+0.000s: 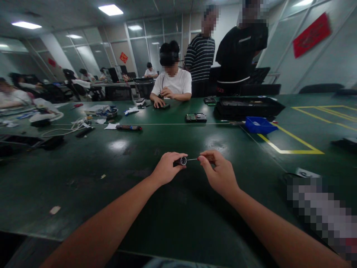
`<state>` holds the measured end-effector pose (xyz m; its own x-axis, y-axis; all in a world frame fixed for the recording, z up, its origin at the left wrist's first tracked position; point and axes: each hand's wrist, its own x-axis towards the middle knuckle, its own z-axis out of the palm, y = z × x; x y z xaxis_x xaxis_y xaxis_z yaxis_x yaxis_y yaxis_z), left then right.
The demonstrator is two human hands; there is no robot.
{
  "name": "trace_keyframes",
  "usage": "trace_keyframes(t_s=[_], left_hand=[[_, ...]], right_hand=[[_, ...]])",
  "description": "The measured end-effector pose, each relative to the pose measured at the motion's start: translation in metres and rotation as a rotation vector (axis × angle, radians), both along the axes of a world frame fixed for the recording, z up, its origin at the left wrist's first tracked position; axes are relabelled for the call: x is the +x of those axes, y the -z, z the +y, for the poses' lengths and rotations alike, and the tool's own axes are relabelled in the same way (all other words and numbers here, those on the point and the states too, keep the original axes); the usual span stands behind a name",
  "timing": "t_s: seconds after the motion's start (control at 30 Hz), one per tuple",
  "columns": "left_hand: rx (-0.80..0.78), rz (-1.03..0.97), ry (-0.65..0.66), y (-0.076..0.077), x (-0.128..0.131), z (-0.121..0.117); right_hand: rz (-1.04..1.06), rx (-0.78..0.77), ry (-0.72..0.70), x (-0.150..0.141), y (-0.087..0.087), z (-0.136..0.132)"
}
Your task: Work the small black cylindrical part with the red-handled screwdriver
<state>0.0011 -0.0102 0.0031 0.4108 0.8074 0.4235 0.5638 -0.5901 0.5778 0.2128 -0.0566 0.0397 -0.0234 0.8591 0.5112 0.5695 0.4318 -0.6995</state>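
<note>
My left hand (166, 168) is closed around a dark cylinder (183, 160), whose round end with a silver rim faces me and to the right. Most of its body is hidden by my fingers. From the right, a thin metal shaft reaches to that end; it belongs to a screwdriver (192, 159) with a red part by my fingertips. My right hand (221, 173) grips this screwdriver, its handle mostly covered. The tip appears to touch the rim, though I cannot tell whether it goes inside. Both hands are held above the green table (178, 223).
Beyond my hands lie a dark tube-shaped tool (129, 127), a circuit board (196, 117), a blue bin (259, 125) and a long black tray (248, 107). Cables (69, 126) clutter the left. A person in a white shirt (175, 83) works opposite; two people stand behind.
</note>
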Motion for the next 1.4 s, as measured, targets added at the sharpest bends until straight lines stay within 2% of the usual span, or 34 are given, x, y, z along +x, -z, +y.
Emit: trace_keyframes(t_s=[0.13,0.33,0.5,0.63,0.8,0.97,1.03,1.1,1.17,1.27,1.4], left_hand=[[-0.009,-0.009,-0.002,0.001,-0.001,0.000],[-0.016,-0.030,0.006,-0.001,-0.002,-0.001],[-0.028,-0.043,0.005,-0.002,-0.002,-0.001],[-0.038,-0.043,0.009,-0.003,-0.001,-0.001],[-0.045,-0.051,0.002,-0.003,-0.001,-0.001],[0.048,-0.021,0.029,-0.003,-0.002,0.002],[0.061,0.008,0.017,-0.003,-0.002,0.003],[0.034,0.022,-0.011,-0.003,-0.002,0.004],[0.002,0.025,-0.032,-0.003,-0.002,0.004],[-0.016,0.022,-0.043,-0.002,-0.002,0.004],[-0.019,0.023,-0.029,-0.003,-0.001,0.002]], right_hand=[[-0.049,-0.007,-0.082,0.000,-0.002,-0.002],[-0.113,-0.108,-0.005,0.000,-0.003,-0.001],[-0.106,-0.039,-0.089,0.001,-0.002,-0.003],[-0.095,-0.041,-0.076,0.000,-0.002,-0.004],[0.256,-0.115,-0.054,-0.004,0.005,0.001],[0.726,-0.275,-0.105,-0.005,0.012,0.014],[0.843,-0.357,-0.090,-0.002,0.014,0.020],[0.815,-0.359,0.005,0.002,0.016,0.024],[0.702,-0.309,0.031,0.004,0.018,0.025],[0.576,-0.256,0.002,0.004,0.020,0.023],[0.510,-0.188,-0.027,0.001,0.019,0.017]])
